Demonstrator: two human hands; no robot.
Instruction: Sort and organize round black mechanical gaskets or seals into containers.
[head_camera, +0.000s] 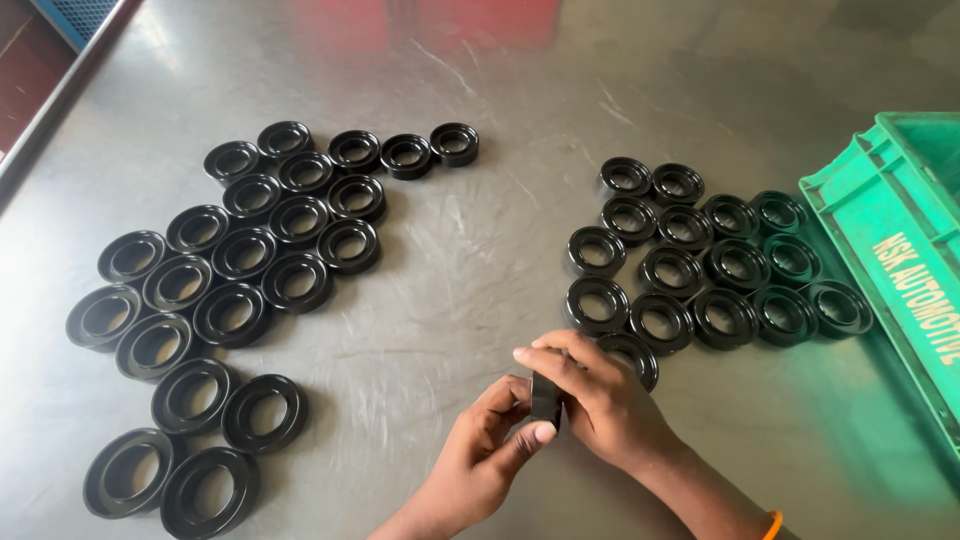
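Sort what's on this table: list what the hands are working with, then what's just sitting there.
In use:
- black ring, held on edge between left hand and right hand
- left ring group
- right ring group

Lying about:
- green crate
- blue crate
- metal table

table (480, 250): grey metal sheet, smooth, dull sheen, fine scratches and scuffs mid-frame
rings, left of frame (240, 255): black, rubber-like, smooth, glossy highlights on the rims
rings, right of frame (700, 265): same black glossy finish
crate, right edge (900, 250): green moulded plastic, satin, ribbed rim
held ring (545, 398): black, matt edge
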